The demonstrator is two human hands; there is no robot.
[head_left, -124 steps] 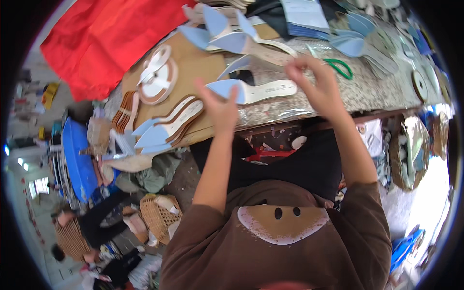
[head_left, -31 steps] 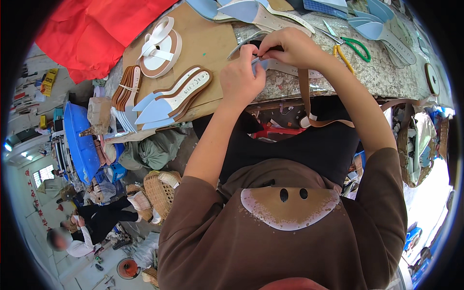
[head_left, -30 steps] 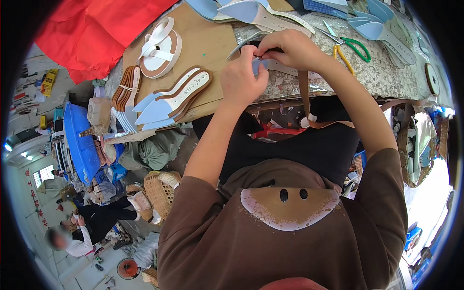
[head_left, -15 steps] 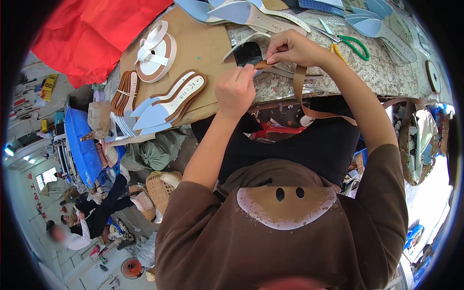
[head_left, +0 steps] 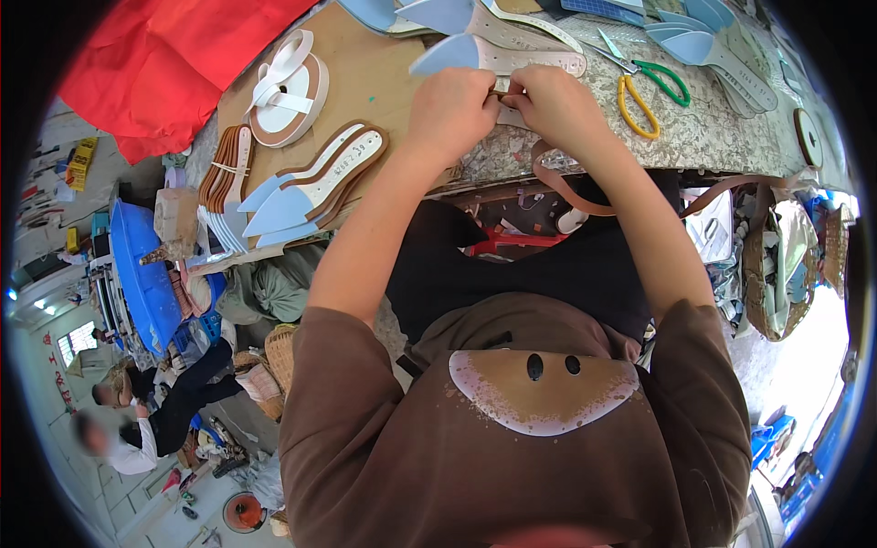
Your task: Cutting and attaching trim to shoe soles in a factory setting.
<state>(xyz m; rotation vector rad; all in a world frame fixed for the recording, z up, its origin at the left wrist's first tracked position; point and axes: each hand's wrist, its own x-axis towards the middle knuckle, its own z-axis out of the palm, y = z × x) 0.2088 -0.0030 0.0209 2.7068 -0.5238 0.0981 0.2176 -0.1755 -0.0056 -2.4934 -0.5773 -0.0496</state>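
My left hand (head_left: 454,111) and my right hand (head_left: 559,105) meet over the table's near part, fingertips pinched close together. Between them is the end of a narrow brown strip (head_left: 574,199), whose loose length curls below my right hand and over the table edge. Just beyond my fingers lies a blue-and-white shoe insole (head_left: 498,57) with small holes; whether my fingers touch it is hidden. A pale piece (head_left: 512,116) shows partly under my hands. Green-and-yellow-handled scissors (head_left: 637,78) lie open to the right of my right hand.
Stacked insoles (head_left: 333,169), a banded bundle (head_left: 224,173) and a roll of white tape (head_left: 290,100) sit on brown cardboard (head_left: 384,82) at left. Red cloth (head_left: 155,73) covers the far left. More insoles (head_left: 713,50) lie far right. Another person (head_left: 137,438) is at lower left.
My hands have drawn together and moved slightly away from me. The brown strip hangs less far down. A blue-and-white insole now shows beyond my fingers, and the yellow scissor handle is uncovered.
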